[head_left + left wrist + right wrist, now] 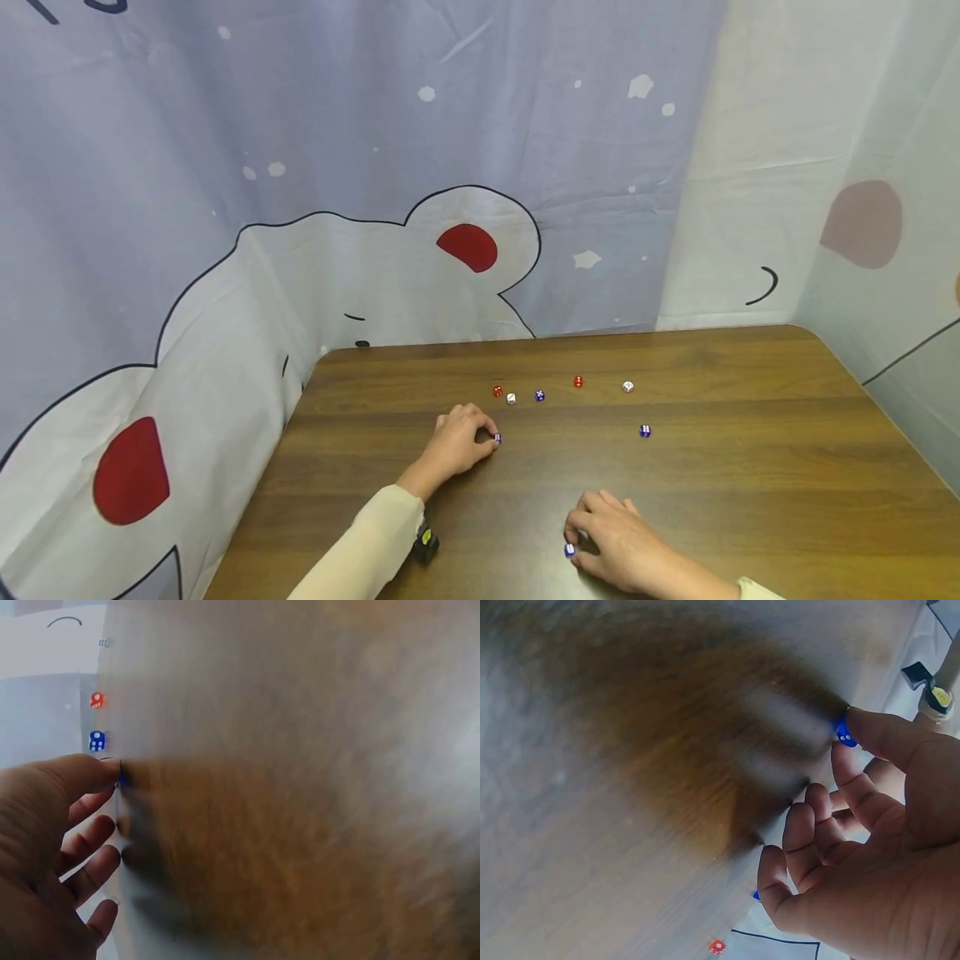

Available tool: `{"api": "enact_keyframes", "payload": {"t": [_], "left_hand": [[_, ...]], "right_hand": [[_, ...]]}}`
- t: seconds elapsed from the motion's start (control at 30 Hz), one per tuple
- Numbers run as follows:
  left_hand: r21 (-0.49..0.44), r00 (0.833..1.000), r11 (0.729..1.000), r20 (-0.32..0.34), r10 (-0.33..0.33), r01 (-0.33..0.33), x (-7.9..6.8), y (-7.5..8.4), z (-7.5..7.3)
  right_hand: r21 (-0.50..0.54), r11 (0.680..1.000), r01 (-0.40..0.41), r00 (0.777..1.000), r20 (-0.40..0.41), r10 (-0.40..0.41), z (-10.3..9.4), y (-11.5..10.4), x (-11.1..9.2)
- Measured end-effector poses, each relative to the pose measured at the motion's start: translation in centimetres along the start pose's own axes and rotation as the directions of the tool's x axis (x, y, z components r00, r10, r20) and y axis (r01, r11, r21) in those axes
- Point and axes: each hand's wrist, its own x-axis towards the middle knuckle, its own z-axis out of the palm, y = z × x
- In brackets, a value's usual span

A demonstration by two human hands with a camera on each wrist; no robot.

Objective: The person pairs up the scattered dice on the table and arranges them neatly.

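Observation:
On the table, my left hand (454, 442) pinches a small blue die (497, 438) between thumb and finger. In the left wrist view the thumb hides most of that die. Nearer the front edge, my right hand (621, 540) holds another blue die (570, 550) with thumb and index fingertip, its white pips showing in the right wrist view. Beyond the left hand lie a red die (497, 391), a white die (511, 399) and a blue die (540, 395). Farther right are a second red die (578, 382), a second white die (627, 387) and a loose blue die (645, 431).
The brown wooden table (750, 467) has rounded far corners. A patterned curtain (585, 183) hangs behind it and along both sides. A black device (426, 543) with a yellow-green mark is worn at the left wrist, beside the pale sleeve (367, 546).

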Motion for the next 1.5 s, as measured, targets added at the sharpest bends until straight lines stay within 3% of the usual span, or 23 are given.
{"api": "enact_keyframes", "payload": {"t": [0.43,1.1,1.5], "left_hand": [[0.021,0.997,0.998,0.046,0.060,-0.061,-2.0,1.6,0.4],[0.051,0.990,0.989,0.020,0.136,-0.137,-5.3,3.9,1.5],[0.044,0.990,0.989,0.037,0.136,-0.138,-6.7,5.3,1.9]], "right_hand": [[0.001,1.000,-0.003,1.000,-0.005,0.003,0.0,0.0,0.2],[0.000,1.000,0.001,1.000,-0.013,-0.001,0.0,0.3,0.3],[-0.007,1.000,0.003,1.000,-0.019,-0.003,-0.3,0.2,0.3]]}}
